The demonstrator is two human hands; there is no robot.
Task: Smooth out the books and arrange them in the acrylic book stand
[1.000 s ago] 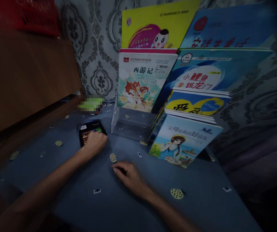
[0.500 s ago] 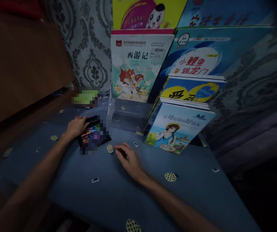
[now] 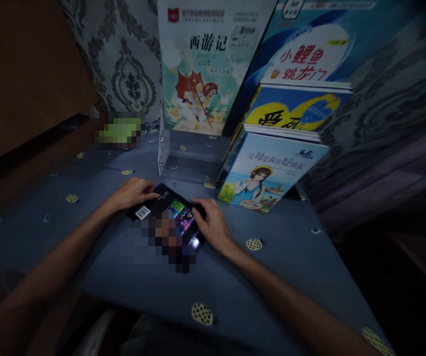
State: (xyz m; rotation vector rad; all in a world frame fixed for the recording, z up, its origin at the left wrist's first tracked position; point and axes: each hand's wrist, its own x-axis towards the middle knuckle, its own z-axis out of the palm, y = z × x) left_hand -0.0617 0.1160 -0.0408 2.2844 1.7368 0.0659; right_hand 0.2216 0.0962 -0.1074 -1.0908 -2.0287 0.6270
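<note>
Between my hands is a thin dark book (image 3: 175, 210), with a barcode at its left corner and bright pictures on the cover; part of it is blurred out by a mosaic. It is turned at an angle just above or on the blue cloth; which, I cannot tell. My left hand (image 3: 135, 192) grips its far left edge, with the thumb over the cover. On the right edge, my right hand (image 3: 214, 225) is closed, its thumb towards the cover and the fingers partly hidden behind. The clear stand (image 3: 163, 153) is just beyond the book.
Upright picture books stand at the back: a white-and-teal one (image 3: 201, 74), a blue fish-story one (image 3: 309, 49) and a light blue one (image 3: 268, 173) in front. A green book (image 3: 119, 131), blurred, lies at the far left. The patterned blue cloth (image 3: 123, 277) covers the table.
The dark book has moved nearer and to the right and turned. My right hand has come onto its right edge; before, it was apart from it. The view has tilted down.
</note>
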